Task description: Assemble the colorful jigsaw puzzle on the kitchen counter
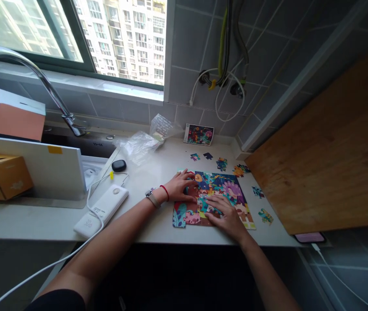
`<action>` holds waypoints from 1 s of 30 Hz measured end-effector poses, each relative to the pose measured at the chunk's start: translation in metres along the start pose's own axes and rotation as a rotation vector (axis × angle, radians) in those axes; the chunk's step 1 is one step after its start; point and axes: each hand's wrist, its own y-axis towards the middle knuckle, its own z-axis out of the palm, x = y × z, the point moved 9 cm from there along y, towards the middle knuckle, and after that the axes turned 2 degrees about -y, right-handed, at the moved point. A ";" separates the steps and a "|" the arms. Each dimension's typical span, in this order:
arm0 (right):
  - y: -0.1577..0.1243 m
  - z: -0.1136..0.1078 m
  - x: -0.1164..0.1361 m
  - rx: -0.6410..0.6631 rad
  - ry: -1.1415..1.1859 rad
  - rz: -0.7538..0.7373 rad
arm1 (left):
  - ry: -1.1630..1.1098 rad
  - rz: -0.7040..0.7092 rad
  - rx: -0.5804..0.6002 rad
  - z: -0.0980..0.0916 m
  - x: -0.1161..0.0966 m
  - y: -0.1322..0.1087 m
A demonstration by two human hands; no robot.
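Note:
A colourful jigsaw puzzle (231,188), largely joined, lies flat on the white counter. Across its left part rests my left hand (177,188), fingers apart and curved, with the fingertips touching the pieces. My right hand (225,214) lies over the lower middle of the puzzle, fingers stretched out on the surface. Both hands hide the pieces beneath them. Loose puzzle pieces (222,163) lie beyond the far edge, and others, such as a green and yellow cluster (265,216), lie to the right. Against the wall leans a small picture card (198,134) with a similar design.
Clear plastic wrapping (141,147) lies behind my left hand. A white power bank (102,211) with a cable and a black case (119,166) sit to the left. A wooden panel (326,155) bounds the right side; a phone (310,237) lies beneath it. A faucet (41,77) arches over the sink.

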 end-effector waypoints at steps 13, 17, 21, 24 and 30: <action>-0.001 0.004 0.011 0.012 -0.052 -0.050 | -0.033 0.001 -0.049 -0.002 -0.002 0.001; 0.001 0.009 0.002 0.075 -0.067 -0.010 | -0.033 0.000 -0.045 -0.004 -0.003 0.000; 0.004 0.011 0.000 0.100 -0.009 -0.001 | -0.023 0.002 -0.047 -0.002 -0.002 0.001; 0.005 0.011 0.004 0.094 -0.004 -0.002 | -0.064 0.002 -0.070 -0.002 -0.001 0.001; 0.002 0.014 0.018 0.118 -0.126 -0.057 | -0.078 0.007 -0.078 -0.002 0.001 0.001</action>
